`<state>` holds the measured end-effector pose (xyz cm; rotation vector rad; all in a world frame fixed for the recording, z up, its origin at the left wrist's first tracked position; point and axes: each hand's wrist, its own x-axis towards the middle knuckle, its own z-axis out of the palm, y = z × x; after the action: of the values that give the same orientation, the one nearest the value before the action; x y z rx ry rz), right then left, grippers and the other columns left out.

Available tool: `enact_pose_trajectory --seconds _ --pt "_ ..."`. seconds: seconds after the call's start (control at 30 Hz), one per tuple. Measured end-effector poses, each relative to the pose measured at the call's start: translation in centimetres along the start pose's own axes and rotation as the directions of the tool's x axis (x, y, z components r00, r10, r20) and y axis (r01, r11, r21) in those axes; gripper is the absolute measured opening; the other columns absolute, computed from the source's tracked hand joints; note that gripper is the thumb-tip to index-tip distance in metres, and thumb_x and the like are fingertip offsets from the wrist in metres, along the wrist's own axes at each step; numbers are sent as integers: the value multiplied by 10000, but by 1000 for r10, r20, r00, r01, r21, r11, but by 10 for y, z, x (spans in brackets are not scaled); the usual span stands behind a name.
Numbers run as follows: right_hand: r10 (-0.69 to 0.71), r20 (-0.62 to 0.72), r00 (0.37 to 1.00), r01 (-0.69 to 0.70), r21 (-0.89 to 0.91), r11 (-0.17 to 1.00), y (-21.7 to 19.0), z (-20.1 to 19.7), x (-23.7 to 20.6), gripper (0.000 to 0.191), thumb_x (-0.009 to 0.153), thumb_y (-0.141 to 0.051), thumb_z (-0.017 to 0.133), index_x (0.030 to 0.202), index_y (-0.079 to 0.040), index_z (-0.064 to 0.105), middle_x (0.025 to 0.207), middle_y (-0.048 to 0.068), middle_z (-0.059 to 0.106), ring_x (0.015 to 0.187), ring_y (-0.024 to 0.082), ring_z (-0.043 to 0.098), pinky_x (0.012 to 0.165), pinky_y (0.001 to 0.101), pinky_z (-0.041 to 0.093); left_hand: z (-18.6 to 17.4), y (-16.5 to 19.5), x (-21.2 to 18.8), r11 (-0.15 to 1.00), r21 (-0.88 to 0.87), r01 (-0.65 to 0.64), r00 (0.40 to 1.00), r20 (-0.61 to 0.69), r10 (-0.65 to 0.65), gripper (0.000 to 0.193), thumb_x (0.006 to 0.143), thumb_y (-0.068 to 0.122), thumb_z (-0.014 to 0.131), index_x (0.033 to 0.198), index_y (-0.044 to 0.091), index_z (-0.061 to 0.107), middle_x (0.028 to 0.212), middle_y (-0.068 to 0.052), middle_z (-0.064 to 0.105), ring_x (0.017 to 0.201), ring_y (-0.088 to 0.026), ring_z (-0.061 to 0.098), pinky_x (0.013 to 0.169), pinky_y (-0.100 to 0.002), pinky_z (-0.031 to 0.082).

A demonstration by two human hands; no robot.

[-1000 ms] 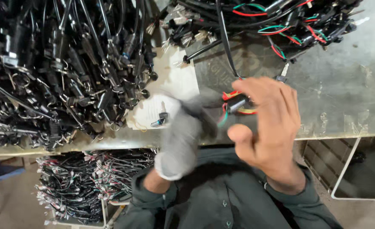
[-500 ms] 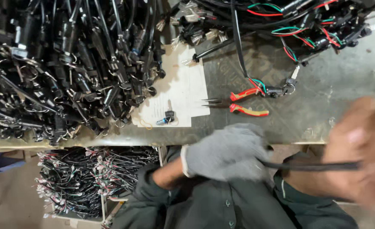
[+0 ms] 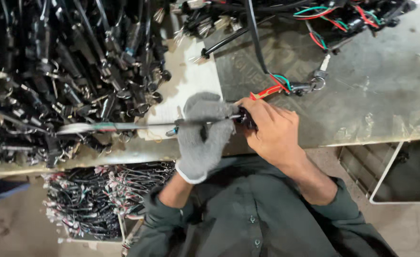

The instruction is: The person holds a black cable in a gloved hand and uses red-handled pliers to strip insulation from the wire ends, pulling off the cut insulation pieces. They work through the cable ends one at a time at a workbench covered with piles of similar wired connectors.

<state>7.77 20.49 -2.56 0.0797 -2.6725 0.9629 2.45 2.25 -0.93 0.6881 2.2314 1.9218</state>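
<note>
1. While stretched level across both hands, thin black cable (image 3: 138, 125) held at two places above the metal table (image 3: 371, 100).
2. Left hand (image 3: 201, 138), in a grey knit glove, fingers closed around the cable at mid-length; palm turned down.
3. Right hand (image 3: 271, 131), bare, fingers wrapped tight on the cable's black end piece (image 3: 246, 119), just right of the gloved hand and touching it.
4. Running out leftward from the gloved hand: the blurred length of cable, with a pale end showing green and red marks (image 3: 88, 127).
5. Under the gloved fingers, partly hidden: white paper sheet (image 3: 191, 78) on the table.
6. Just beyond the right hand's knuckles: red-handled pliers (image 3: 267, 91), mostly covered, beside a small connector with red and green wires and a key ring (image 3: 309, 86).
7. Far left of the left hand: heaped black cable assemblies (image 3: 53, 62).
8. Beyond both hands, at the table's far edge: second tangle of black, red and green wires (image 3: 324, 19).
9. Below the left wrist, under the table edge: bin of bundled wires (image 3: 100, 200).
</note>
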Motion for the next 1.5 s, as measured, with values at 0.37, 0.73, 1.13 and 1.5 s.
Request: enact_pose_trajectory --seconds 0.37,0.73,1.13,1.5 --pt "-103 114 988 40 456 889 15 -6 -3 373 928 52 639 1289 -4 560 1187 145 604 1080 348 593 1106 465 468 -3 -18 -20 996 38 79 996 47 -80 447 846 11 887 1225 62 656 1142 -120 713 1044 -190 697 924 -313 579" --pt "7 68 998 -37 461 887 16 4 -23 458 863 133 652 1300 29 566 1072 167 608 861 296 614 757 318 512 -4 -10 -2 840 -335 428 904 182 -388 787 866 55 849 1540 11 446 1093 -96 771 984 -138 734 839 -304 617" --pt "321 159 934 -355 533 768 12 24 -26 472 1114 -309 518 1416 52 553 1033 101 619 932 163 582 866 304 467 15 -10 -21 953 303 -29 1000 11 27 670 1095 244 526 1638 -13 228 1378 -275 586 1050 -350 660 933 -393 540" --pt "51 313 949 -283 762 583 22 10 -24 220 1068 -193 534 1119 -14 650 981 -18 579 908 63 516 810 254 428 6 -8 -1 931 362 -58 988 156 1 593 950 365 702 1430 50 555 1429 -160 593 1326 -382 526 1155 -460 396"
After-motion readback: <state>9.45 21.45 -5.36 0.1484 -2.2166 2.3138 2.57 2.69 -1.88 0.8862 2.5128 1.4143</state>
